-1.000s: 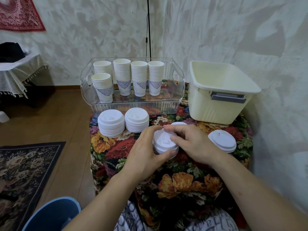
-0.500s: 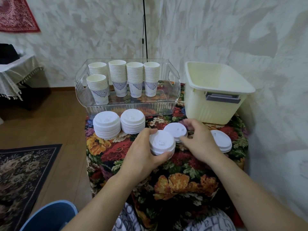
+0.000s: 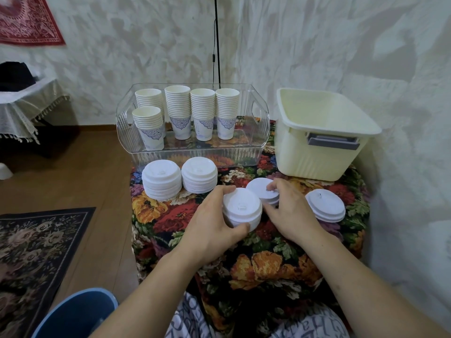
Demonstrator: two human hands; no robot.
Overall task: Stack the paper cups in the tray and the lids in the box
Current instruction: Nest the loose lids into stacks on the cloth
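Left hand (image 3: 214,225) grips lid stack (image 3: 242,208); right hand (image 3: 285,211) seemingly pinches neighbouring lids (image 3: 261,190).

Clear ribbed glossy plastic tray (image 3: 246,152); matt cream plastic box (image 3: 314,154); smooth white plastic lids (image 3: 241,208); paper cups (image 3: 202,113); woven floral cloth (image 3: 268,259).

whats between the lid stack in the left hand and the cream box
In the head view, a smaller lid stack, with the right hand fingers on it, then bare floral cloth before the cream box.
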